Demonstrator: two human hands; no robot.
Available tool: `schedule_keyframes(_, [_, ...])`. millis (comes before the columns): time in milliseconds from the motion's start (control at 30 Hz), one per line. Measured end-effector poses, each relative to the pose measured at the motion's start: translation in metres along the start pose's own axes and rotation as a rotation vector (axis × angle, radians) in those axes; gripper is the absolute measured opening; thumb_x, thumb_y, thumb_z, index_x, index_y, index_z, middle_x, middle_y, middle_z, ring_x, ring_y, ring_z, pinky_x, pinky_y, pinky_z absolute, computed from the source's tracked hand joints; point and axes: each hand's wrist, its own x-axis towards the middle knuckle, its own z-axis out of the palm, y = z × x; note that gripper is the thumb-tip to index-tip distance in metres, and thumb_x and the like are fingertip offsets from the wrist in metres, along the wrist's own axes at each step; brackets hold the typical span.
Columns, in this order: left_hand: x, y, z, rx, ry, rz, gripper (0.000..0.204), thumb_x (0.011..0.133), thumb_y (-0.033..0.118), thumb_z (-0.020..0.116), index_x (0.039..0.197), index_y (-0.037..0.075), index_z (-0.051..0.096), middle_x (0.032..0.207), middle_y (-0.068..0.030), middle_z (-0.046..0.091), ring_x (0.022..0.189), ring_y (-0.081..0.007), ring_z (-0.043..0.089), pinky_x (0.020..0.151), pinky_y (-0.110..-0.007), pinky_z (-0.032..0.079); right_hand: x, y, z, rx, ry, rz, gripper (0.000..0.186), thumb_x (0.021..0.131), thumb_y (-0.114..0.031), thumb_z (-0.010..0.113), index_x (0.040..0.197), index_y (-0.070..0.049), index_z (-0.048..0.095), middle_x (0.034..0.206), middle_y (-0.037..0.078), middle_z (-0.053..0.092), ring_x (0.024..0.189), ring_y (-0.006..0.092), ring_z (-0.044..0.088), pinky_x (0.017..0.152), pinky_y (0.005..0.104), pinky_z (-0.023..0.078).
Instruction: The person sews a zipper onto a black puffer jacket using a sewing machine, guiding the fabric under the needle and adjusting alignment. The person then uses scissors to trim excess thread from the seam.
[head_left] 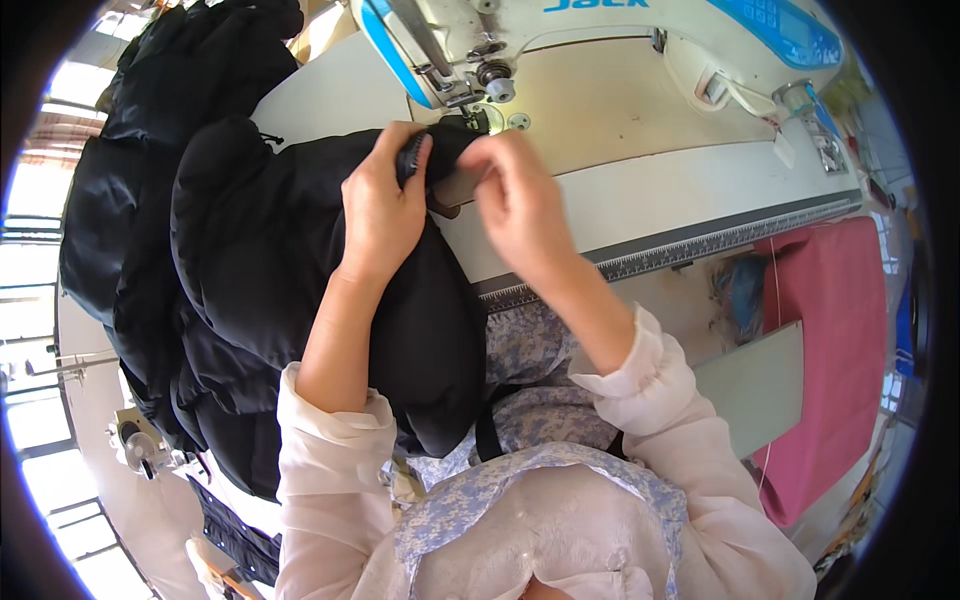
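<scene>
A black padded jacket (250, 240) drapes over the left part of the sewing table and hangs down toward my lap. Its upper edge lies by the needle and presser foot of a white and blue sewing machine (480, 85). My left hand (385, 205) is closed on the jacket just left of the needle, with a short dark ribbed strip, perhaps zipper teeth, showing between thumb and fingers. On the other side of that edge, my right hand (515, 200) has its fingers curled, their tips at the black cloth; it is slightly blurred.
A ruler strip (680, 238) runs along the table's front edge. Pink cloth (830, 370) hangs at the right, beside a pale board (755, 385). A thread cone (800, 100) stands near the machine's right end. Another machine part (140, 440) shows at the lower left.
</scene>
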Motion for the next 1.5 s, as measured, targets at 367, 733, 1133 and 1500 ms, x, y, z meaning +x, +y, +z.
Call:
schedule_keyframes(367, [-0.013,-0.011,0.044,0.370,0.029,0.233,0.059,0.075,0.031,0.086,0.122,0.011,0.057,0.110,-0.0075,0.063,0.108,-0.0288,0.061,0.109,-0.048,0.039,0.035,0.011,-0.020,-0.020,-0.021,-0.204,0.010,0.083,0.001,0.069,0.089,-0.005,0.066,0.082,0.007,0.064,0.070,0.0272,0.063,0.064,0.0360,0.051])
schedule_keyframes(733, [0.002,-0.032,0.037,0.314,-0.004,0.481,0.040,0.060,0.001,0.078,0.095,0.011,0.062,0.089,-0.0045,0.058,0.087,-0.0261,0.060,0.079,-0.039,0.042,0.031,0.022,-0.043,-0.197,-0.111,-0.417,0.020,0.079,-0.001,0.077,0.095,-0.008,0.069,0.087,0.005,0.067,0.085,0.0270,0.064,0.073,0.0369,0.053])
schedule_keyframes(1133, [-0.016,-0.010,0.021,0.793,-0.327,0.649,0.028,0.081,0.023,0.066,0.102,0.004,0.069,0.105,-0.0078,0.060,0.113,-0.0242,0.056,0.112,-0.044,0.040,0.023,0.038,-0.062,-0.350,-0.502,-0.571,0.012,0.079,-0.001,0.072,0.088,-0.003,0.065,0.096,0.008,0.068,0.095,0.0268,0.069,0.080,0.0365,0.059])
schedule_keyframes(1500, [-0.004,0.003,-0.013,0.167,-0.359,0.549,0.032,0.092,0.021,0.073,0.118,0.001,0.072,0.130,-0.0113,0.068,0.126,-0.0315,0.062,0.111,-0.046,0.048,-0.004,0.018,-0.064,-0.354,-0.616,-0.646,0.021,0.076,-0.011,0.076,0.095,-0.005,0.071,0.095,0.004,0.067,0.095,0.0211,0.067,0.081,0.0338,0.059])
